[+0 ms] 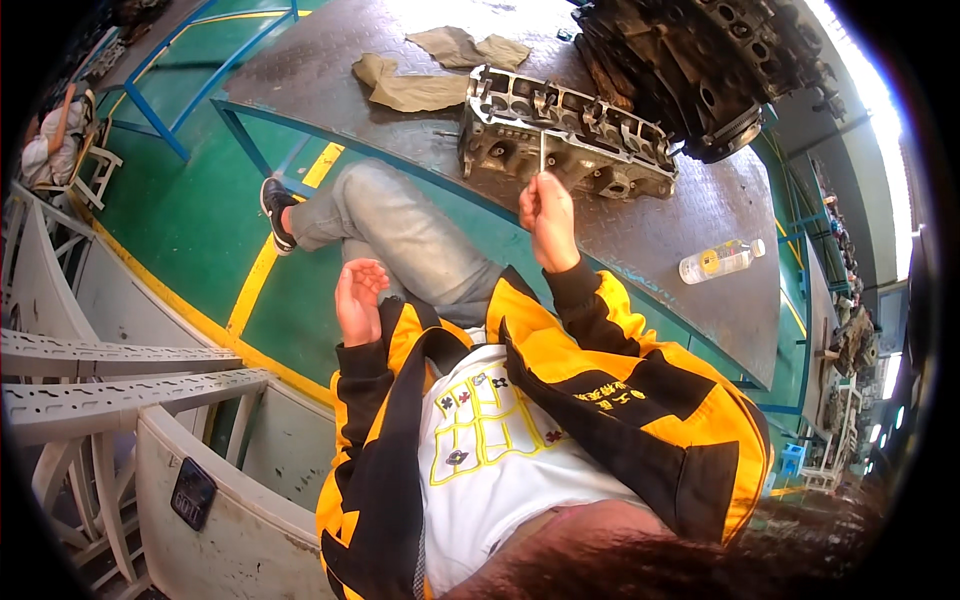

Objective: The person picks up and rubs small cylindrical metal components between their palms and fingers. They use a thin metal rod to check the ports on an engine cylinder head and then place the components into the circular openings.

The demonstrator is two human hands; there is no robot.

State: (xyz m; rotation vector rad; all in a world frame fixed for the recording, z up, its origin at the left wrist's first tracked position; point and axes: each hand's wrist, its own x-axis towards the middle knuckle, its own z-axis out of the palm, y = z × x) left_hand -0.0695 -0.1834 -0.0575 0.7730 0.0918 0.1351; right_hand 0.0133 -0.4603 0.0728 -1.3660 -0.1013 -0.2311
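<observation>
My right hand [545,218] grips a slim, pale metal rod [543,150] that stands up toward the near side of a metal engine cylinder head [610,150] on the steel table [330,70]. My left hand [360,295] is held in the air left of my right hand, over my lap, its fingers loosely curled and apart with nothing visible in them. Two crumpled khaki cloths [405,85] lie left of the cylinder head. A clear plastic bottle [715,262] with a white cap lies on its side to the right, near the table's front edge.
A large dark engine assembly [700,70] sits behind the cylinder head. White metal chairs [220,470] stand at my left, one bearing a black phone-like item [193,492]. Blue railings [160,110] are at the back left, and another person [55,140] is at the far left.
</observation>
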